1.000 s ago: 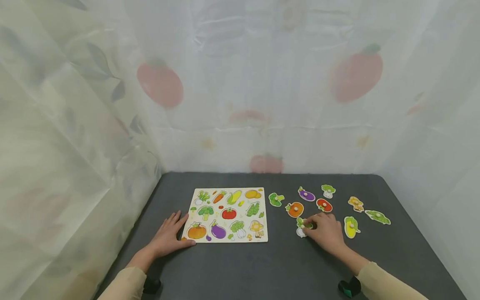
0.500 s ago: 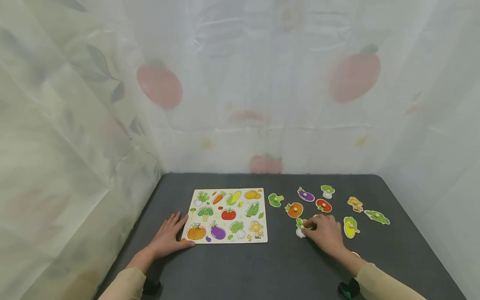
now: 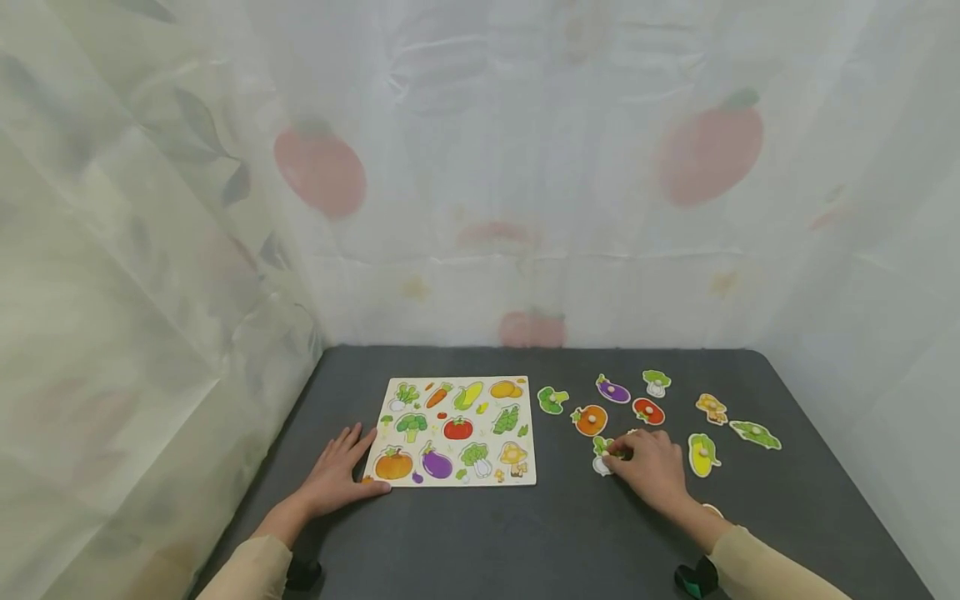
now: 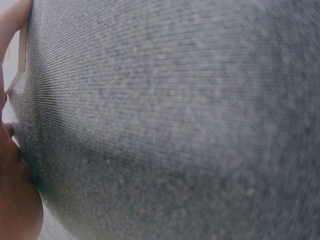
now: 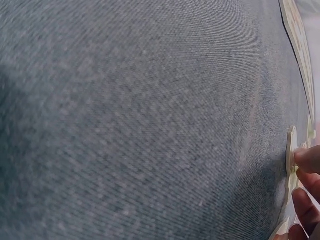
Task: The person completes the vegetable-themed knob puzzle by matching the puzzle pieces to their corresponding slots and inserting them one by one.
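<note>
A wooden puzzle board (image 3: 457, 429) printed with vegetables lies on the dark grey table (image 3: 480, 533). My left hand (image 3: 341, 467) rests flat on the cloth, its fingers straight and touching the board's near left corner. My right hand (image 3: 651, 467) sits to the right of the board, its fingers curled over a white and green radish piece (image 3: 601, 461). In the right wrist view, fingertips (image 5: 307, 159) pinch the edge of that piece (image 5: 291, 150). The left wrist view shows mostly grey cloth, with the board's edge (image 4: 22, 50) at the top left.
Several loose vegetable pieces lie right of the board: a green one (image 3: 552, 399), pumpkin (image 3: 590, 419), eggplant (image 3: 613, 388), tomato (image 3: 648, 410), corn (image 3: 702, 454), mushroom (image 3: 711, 407) and peas (image 3: 755, 433). Sheer curtains close in the table on three sides.
My right hand stays on the radish piece, and its wrist has shifted slightly, so a white edge now shows beside it. The left hand has not moved.
</note>
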Motion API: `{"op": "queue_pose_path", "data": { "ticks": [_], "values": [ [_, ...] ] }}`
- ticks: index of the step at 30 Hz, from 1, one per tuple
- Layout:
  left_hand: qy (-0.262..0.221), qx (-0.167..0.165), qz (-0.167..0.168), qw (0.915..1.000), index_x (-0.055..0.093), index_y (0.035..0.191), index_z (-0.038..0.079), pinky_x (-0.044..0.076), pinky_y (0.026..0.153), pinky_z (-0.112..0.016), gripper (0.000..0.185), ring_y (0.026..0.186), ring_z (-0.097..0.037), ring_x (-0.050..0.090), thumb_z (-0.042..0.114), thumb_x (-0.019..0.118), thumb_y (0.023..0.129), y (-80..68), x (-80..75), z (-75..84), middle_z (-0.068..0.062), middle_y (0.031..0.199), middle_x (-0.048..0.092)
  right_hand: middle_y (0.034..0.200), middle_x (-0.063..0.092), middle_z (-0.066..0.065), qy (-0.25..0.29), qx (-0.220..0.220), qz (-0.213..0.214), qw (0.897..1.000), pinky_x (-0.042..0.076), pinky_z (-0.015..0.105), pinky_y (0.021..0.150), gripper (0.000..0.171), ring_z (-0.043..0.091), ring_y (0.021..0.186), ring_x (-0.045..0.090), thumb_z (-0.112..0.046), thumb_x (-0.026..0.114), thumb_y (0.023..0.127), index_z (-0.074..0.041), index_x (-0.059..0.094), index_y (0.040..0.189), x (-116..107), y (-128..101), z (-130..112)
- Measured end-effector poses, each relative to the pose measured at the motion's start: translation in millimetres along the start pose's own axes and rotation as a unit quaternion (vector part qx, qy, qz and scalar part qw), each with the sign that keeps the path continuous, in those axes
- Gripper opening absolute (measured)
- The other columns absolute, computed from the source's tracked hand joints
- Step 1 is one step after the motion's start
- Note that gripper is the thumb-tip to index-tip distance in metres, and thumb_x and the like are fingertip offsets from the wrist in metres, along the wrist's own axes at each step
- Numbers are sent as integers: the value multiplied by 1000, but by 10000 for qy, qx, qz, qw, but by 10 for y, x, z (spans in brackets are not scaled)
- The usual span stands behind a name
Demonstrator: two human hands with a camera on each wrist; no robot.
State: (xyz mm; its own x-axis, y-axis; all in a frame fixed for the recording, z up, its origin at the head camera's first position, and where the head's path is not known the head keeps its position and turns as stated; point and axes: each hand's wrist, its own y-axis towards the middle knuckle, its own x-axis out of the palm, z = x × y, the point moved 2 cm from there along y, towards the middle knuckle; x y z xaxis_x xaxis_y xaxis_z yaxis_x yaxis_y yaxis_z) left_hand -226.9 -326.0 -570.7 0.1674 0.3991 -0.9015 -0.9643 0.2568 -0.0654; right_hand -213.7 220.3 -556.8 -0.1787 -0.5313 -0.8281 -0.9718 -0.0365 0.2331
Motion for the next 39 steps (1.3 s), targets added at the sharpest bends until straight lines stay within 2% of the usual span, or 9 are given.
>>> {"op": "queue_pose_path", "data": {
  "ticks": [8,17,22,25,27,32,39],
  "values": [
    [-40,19,40,10000,30,162,5,7,119,-69,114,151,-51,11,70,75,79,5,11,-1,-28,165,19,85,65,-5,-57,-64,0,10000,34,41,73,16,25,89,49,-28,87,82,-16,80,89,5,10,-19],
    [-158,250,197,9994,32,161,4,7,118,-69,112,150,-52,11,69,74,80,-11,47,-47,-31,164,20,87,66,-3,-183,-544,467,9973,39,50,79,12,26,91,53,-29,86,81,-18,80,85,-31,221,-198],
    [4,131,82,9999,33,161,5,9,118,-69,111,151,-52,13,69,74,80,-4,10,-13,-29,165,20,87,69,-4,-175,-670,537,9961,42,50,78,10,27,92,55,-29,84,82,-20,80,84,13,449,-449],
    [6,81,-19,10000,32,161,6,9,119,-68,110,151,-51,12,68,74,81,-8,-4,9,-28,165,19,89,69,-3,-114,-694,491,9963,42,53,82,10,30,96,55,-29,83,82,-20,81,84,98,589,-626],
    [-42,109,0,9999,32,161,5,9,118,-69,110,151,-52,13,67,75,81,-13,-3,12,-29,165,20,91,68,-2,-42,-680,410,9968,41,57,89,11,30,99,55,-30,82,84,-20,81,85,172,667,-748],
    [-36,177,39,9998,33,160,4,10,117,-69,109,150,-53,13,66,75,81,-20,9,3,-31,164,20,95,66,-3,124,-585,108,9982,39,51,89,14,27,100,51,-34,79,88,-21,81,91,383,830,-1046],
    [97,41,-28,9999,30,162,10,8,120,-66,112,152,-48,11,74,71,80,-3,15,-25,-25,167,18,95,65,-6,159,-744,-56,9971,38,43,82,12,23,97,49,-36,78,89,-25,81,91,640,984,-1483]
  ]
}}
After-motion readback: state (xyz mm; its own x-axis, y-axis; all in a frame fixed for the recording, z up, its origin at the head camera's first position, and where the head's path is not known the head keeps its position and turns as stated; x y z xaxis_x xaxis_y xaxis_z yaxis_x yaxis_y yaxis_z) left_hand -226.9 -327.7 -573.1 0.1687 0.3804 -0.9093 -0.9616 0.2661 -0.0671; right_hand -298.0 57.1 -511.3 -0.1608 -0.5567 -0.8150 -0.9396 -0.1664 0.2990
